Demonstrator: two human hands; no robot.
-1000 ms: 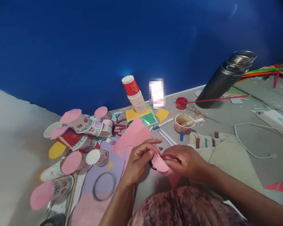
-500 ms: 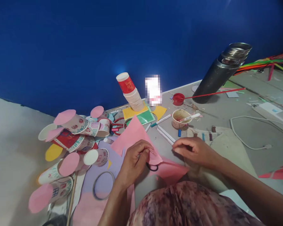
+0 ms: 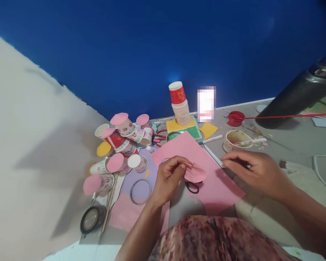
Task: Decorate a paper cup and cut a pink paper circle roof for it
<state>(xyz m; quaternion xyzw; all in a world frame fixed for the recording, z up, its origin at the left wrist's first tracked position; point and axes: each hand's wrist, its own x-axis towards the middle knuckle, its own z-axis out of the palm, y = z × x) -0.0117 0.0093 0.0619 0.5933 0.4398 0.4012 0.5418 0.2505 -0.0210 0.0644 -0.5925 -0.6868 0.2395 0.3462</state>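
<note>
My left hand (image 3: 171, 177) is closed in a pinch on a small piece of pink paper (image 3: 196, 174), which is creased near the fingertips. Under it lies a larger pink sheet (image 3: 217, 188), spread over the grey table. A black loop (image 3: 192, 187), like a scissors handle, shows just below the held piece. My right hand (image 3: 256, 170) hovers over the sheet's right side, thumb and forefinger tips nearly together. Anything between them is too small to make out. Near those fingertips is the end of a white marker (image 3: 213, 156).
Decorated paper cups (image 3: 122, 125) with pink discs cluster at left. A cup stack (image 3: 181, 108) stands at the back on yellow and green card. To the right are a red tape roll (image 3: 235, 118), a paper bowl (image 3: 235, 141) and a dark flask (image 3: 293, 94). Black tape (image 3: 90, 219) lies front left.
The view has turned left, so the table things appear farther right. The pink paper in my left hand now shows as a small piece above the larger sheet. My right hand stays apart from it.
</note>
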